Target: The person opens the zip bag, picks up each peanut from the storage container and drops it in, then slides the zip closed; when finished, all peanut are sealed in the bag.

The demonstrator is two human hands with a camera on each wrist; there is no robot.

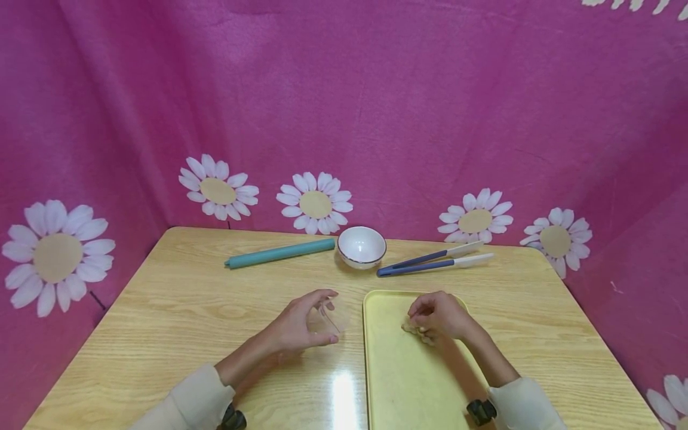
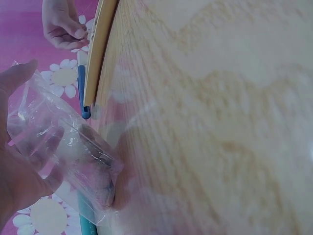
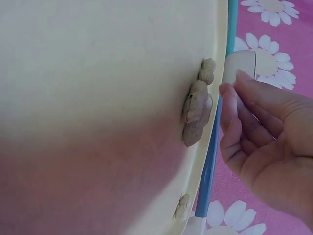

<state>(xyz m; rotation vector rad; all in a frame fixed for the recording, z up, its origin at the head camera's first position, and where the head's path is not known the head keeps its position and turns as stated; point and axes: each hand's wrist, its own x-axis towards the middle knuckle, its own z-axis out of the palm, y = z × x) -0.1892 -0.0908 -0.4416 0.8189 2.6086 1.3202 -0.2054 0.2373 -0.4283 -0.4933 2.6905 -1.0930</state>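
Observation:
My left hand [image 1: 299, 322] holds a clear plastic bag [image 2: 68, 142] over the table, thumb and fingers curved around it. Brownish contents show through the bag's lower part in the left wrist view; their kind is unclear. Above the tray [image 1: 398, 382], my right hand [image 3: 274, 132] has its fingers curled, thumb tip against the index finger. Nothing shows between those tips. Several peanuts in their shells [image 3: 195, 105] lie in a cluster on the tray just by the right hand, and a single peanut [image 3: 182, 207] lies apart from them near the rim.
A teal stick-shaped object [image 1: 279, 253] lies at the back left, beside a small white bowl [image 1: 362, 246]. Right of the bowl are blue tongs with pale tips [image 1: 424, 264]. A pink cloth with daisies [image 1: 344, 107] hangs behind the wooden table [image 1: 226, 292].

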